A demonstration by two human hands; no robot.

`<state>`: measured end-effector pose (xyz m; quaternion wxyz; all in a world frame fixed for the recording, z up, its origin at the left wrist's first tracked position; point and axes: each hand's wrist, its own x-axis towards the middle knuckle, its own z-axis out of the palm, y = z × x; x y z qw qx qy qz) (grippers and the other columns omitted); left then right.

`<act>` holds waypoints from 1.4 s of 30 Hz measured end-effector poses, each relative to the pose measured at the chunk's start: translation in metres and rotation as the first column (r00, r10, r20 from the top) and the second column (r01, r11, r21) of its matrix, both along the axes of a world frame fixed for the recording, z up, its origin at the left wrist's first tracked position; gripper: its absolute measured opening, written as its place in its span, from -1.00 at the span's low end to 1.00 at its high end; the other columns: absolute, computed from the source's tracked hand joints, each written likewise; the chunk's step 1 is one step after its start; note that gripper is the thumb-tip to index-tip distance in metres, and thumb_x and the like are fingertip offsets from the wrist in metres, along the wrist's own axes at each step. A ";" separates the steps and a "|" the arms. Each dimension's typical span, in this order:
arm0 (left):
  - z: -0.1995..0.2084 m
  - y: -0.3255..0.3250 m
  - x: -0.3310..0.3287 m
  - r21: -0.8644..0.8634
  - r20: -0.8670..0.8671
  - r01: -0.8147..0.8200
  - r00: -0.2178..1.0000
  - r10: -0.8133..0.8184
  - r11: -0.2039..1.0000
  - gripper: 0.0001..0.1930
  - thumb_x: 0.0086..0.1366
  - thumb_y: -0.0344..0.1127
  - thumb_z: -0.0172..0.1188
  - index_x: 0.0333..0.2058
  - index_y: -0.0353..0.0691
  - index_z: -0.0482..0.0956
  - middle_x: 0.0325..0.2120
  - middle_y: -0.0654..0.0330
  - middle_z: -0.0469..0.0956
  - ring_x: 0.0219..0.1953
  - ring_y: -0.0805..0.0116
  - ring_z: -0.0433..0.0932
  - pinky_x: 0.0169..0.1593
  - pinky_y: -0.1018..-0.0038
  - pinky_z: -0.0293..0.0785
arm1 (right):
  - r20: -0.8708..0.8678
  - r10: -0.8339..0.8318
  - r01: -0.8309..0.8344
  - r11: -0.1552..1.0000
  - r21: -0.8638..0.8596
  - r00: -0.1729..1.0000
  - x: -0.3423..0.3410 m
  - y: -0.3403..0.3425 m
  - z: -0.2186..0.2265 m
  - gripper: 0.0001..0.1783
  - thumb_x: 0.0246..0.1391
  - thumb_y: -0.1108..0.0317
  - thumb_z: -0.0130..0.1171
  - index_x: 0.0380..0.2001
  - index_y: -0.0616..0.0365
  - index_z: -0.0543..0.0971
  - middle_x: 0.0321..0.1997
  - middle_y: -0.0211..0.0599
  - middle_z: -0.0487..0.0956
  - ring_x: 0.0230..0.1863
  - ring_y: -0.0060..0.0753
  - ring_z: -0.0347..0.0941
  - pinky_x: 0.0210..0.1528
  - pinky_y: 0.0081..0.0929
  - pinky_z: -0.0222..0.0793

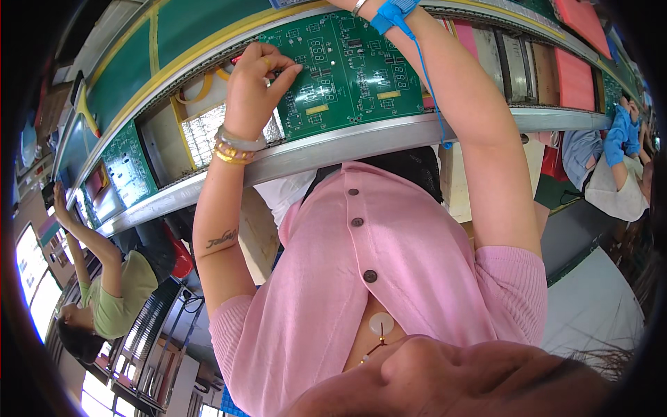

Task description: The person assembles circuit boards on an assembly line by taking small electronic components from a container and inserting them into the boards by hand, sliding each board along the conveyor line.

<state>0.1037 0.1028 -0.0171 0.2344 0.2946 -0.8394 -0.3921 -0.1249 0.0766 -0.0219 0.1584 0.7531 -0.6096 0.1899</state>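
Observation:
A green circuit board (340, 83) with white digit displays and small parts lies across the rails before me. Over its left edge, my left hand (256, 80) has its fingers curled and its thumb bent in. Beside those knuckles a small red thing (236, 60) pokes out; whether it is in my grip is unclear. Bracelets circle that wrist. My right hand (345, 3) reaches over the far side of the board and is mostly cut off by the top edge, so its fingers are hidden. A blue wrist strap (394, 15) with a cord is on that arm.
A metal rail (306, 147) runs along the near side. Another green board (124, 167) sits farther left on the line. Yellow tape rolls (201, 89) lie below the rails. A person in a green shirt (125, 295) works at left; a person with blue sleeves (618, 135) is at right.

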 end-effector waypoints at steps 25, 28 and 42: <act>-0.006 0.012 -0.019 -0.480 0.138 0.035 0.990 0.036 0.877 -0.88 0.01 -0.40 0.31 -0.51 -0.29 0.55 -0.38 0.12 0.44 -0.27 0.07 0.45 -0.21 0.27 0.42 | 0.541 0.080 -0.084 0.996 -0.016 0.837 0.009 0.084 0.050 -0.90 0.00 0.37 0.13 -0.46 0.16 0.50 -0.43 -0.18 0.54 -0.31 -0.07 0.46 -0.24 -0.18 0.36; -0.001 0.013 -0.038 -0.483 0.149 0.115 0.988 -0.047 0.868 -0.87 0.01 -0.40 0.32 -0.52 -0.30 0.55 -0.38 0.12 0.45 -0.27 0.07 0.45 -0.21 0.28 0.42 | 0.656 -0.009 -0.029 0.998 0.047 0.755 -0.011 0.135 0.042 -0.87 -0.02 0.36 0.16 -0.46 0.18 0.49 -0.45 -0.22 0.51 -0.29 -0.11 0.43 -0.22 -0.25 0.34; 0.028 -0.038 -0.058 -0.604 0.117 0.090 0.993 -0.023 0.792 -0.84 0.14 -0.25 0.26 -0.42 -0.22 0.63 -0.48 0.17 0.47 -0.41 0.18 0.49 -0.31 0.32 0.44 | 0.483 -0.047 -0.022 0.990 0.136 0.874 -0.011 0.155 -0.015 -0.90 -0.06 0.36 0.24 -0.42 0.08 0.56 -0.35 -0.38 0.46 -0.22 -0.23 0.39 -0.18 -0.32 0.37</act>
